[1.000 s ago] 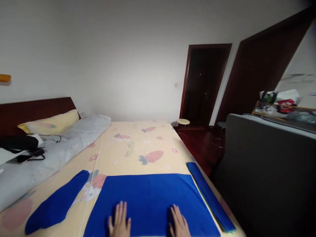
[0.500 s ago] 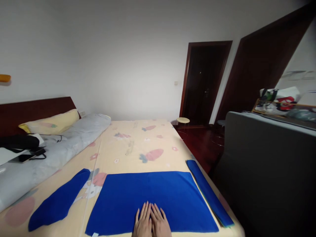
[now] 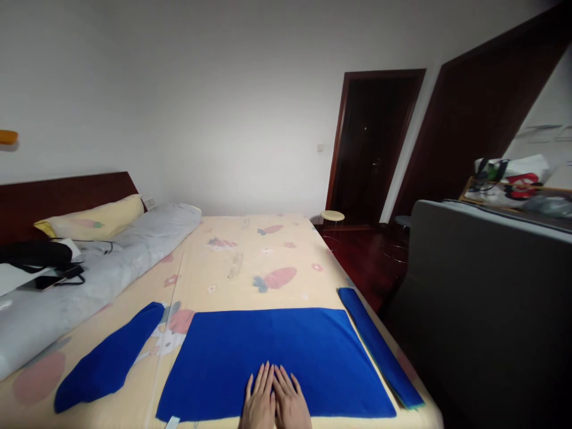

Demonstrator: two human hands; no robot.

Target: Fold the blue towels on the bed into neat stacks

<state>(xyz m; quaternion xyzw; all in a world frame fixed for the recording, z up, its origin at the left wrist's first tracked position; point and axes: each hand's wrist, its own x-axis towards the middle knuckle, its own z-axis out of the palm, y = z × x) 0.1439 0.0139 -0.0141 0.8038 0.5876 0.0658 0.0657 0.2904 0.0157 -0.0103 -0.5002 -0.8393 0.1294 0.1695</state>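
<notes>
A blue cloth (image 3: 223,351) lies spread flat on the bed, a small white tag (image 3: 172,422) at its near left corner. My left hand (image 3: 260,399) rests palm down on the cloth's near middle part, fingers stretched forward. Right beside it, touching, my right hand (image 3: 289,398) also lies flat with its fingers out. Neither hand holds anything. To the left is another blue cloth (image 3: 109,360), loosely bunched. A long narrow folded blue cloth (image 3: 379,348) lies to the right, along the bed's edge.
The bed (image 3: 268,256) has a cream sheet printed with carrots. A grey quilt (image 3: 129,262), a pillow (image 3: 98,217) and black items (image 3: 40,256) lie at left. A dark grey panel (image 3: 482,298) stands at right, with a stool (image 3: 332,215) beyond the bed.
Both hands stay flat in the same place on the cloth. The view has shifted very slightly; the cloths look unchanged.
</notes>
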